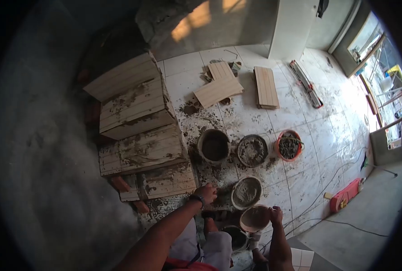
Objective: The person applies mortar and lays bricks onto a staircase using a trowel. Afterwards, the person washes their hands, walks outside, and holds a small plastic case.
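Your right hand [276, 214] is clamping its fingers on a bucket [254, 220]. At the bucket's ten o'clock, your left hand [206, 194] is hanging near the bottom step [168, 183]; finger closure: cannot tell.

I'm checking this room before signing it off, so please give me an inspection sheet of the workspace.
Surface: pale tiled floor, splashed with dark muck beside the steps.
Job's things: a bowl at the person's right side; a black bucket and a red bucket stand farther off.
Clutter: loose boards lie askew near a neat stack; a red case lies at the right.
Hands: right hand grips the bowl's rim; left hand is near the lowest step, its grasp unclear.
Cables: a thin dark cable crosses the floor.
Surroundings: grey wall behind, bright opening at right.
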Demonstrator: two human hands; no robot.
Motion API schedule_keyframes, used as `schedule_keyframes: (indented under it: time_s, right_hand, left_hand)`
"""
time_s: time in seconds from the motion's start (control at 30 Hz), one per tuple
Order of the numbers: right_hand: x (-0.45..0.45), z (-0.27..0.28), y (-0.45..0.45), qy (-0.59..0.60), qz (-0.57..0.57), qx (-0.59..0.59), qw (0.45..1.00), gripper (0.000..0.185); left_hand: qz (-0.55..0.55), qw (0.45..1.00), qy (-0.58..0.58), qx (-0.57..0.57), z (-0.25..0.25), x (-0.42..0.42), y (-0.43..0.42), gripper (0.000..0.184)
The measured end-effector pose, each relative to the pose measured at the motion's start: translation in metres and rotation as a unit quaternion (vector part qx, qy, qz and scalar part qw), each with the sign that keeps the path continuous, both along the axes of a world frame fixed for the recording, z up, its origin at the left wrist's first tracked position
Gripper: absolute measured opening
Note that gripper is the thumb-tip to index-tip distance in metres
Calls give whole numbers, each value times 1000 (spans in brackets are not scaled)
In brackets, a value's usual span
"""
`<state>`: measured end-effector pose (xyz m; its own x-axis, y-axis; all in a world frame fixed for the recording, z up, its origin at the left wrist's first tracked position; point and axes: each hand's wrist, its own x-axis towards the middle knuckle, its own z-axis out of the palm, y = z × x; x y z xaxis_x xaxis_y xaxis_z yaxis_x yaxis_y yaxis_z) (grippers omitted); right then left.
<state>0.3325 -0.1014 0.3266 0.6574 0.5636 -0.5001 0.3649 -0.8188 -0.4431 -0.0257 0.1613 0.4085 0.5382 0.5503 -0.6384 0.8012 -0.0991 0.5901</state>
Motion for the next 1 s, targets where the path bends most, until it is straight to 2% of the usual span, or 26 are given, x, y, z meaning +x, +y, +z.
schedule_keyframes:
  time_s: [0.07, 0.13, 0.17, 0.2, 0.23, 0.27, 0.3, 0.33, 0.37, 0.4, 0.43, 0.47, 0.53, 0.57, 0.6, 0.63, 0.67, 0.73, 0.8, 0.83, 0.87, 0.9, 0.93, 0.97, 1.0]
  right_hand:
    - [-12, 23, 28, 16, -2, 17, 1000, 48]
    - [-28, 31, 40, -74, 77, 25, 994, 46]
    - [-36, 35, 47, -35, 57, 7, 998, 44]
    - [-48, 39, 47, -50, 81, 26, 995, 39]
    - [-51, 44, 59, 26, 136, -99, 985, 35]
    - [-42, 15, 43, -36, 369, -42, 928, 33]
    - [-60, 13, 48, 56, 197, -84, 975, 31]
    - [-79, 26, 58, 10, 361, -72, 930, 31]
    - [-91, 31, 54, -61, 556, 88, 824, 33]
    - [-96, 20, 56, -12, 562, -21, 827, 30]
    - [-118, 32, 73, -57, 631, -78, 770, 25]
    - [-144, 41, 90, -101, 687, -134, 707, 20]
    - [-188, 58, 115, 13, 495, -85, 865, 19]
    - [-197, 55, 131, -18, 583, -53, 811, 18]
    - [-199, 45, 142, -46, 661, -21, 748, 18]
    - [-211, 57, 159, -33, 649, 0, 760, 18]
    - [-225, 69, 179, -19, 635, 22, 772, 20]
    - [-244, 83, 204, -60, 605, 89, 789, 22]
    - [-240, 79, 228, 17, 560, 91, 823, 29]
    - [-251, 102, 240, 22, 510, 48, 859, 38]
    - [-269, 136, 257, 26, 457, 3, 889, 49]
    - [-270, 143, 265, 56, 401, -51, 913, 69]
    - [-263, 137, 267, 50, 424, -3, 904, 70]
    - [-280, 170, 271, 76, 356, -32, 931, 69]
    - [-302, 209, 276, 102, 284, -59, 952, 69]
  left_hand:
    - [-14, 998, 27, 57, 4, -36, -5, 24]
    - [-19, 998, 40, 53, 0, -70, -8, 26]
    - [-34, 996, 65, 46, 2, -94, -6, 29]
    - [2, 996, 71, 45, 21, -112, -2, 29]
    - [-32, 993, 116, 12, 50, -124, 8, 34]
    - [-77, 984, 158, -33, 39, -138, 8, 35]
    - [-127, 969, 196, -78, 29, -152, 8, 38]
    - [-94, 974, 190, -85, 40, -166, 14, 38]
    - [-111, 971, 192, -94, 60, -179, 22, 36]
    - [-133, 967, 193, -101, 72, -189, 25, 35]
    - [-122, 965, 188, -138, 48, -201, 28, 36]
    - [-78, 972, 178, -129, 56, -211, 33, 32]
    - [-39, 979, 169, -111, 48, -227, 36, 35]
    - [-36, 979, 163, -118, 44, -234, 35, 35]
    - [23, 987, 136, -84, 41, -239, 35, 47]
    - [83, 989, 110, -48, 39, -245, 37, 59]
    - [82, 990, 106, -52, 41, -251, 39, 59]
    - [129, 986, 104, 3, 50, -263, 46, 83]
    - [131, 984, 116, 32, 60, -271, 54, 88]
    - [137, 980, 128, 61, 64, -273, 58, 93]
    - [133, 982, 124, 58, 68, -275, 63, 93]
    - [113, 983, 131, 57, 73, -279, 68, 92]
    - [93, 984, 139, 56, 77, -280, 70, 92]
    - [107, 980, 138, 96, 79, -279, 68, 83]
    - [100, 981, 137, 96, 75, -277, 71, 83]
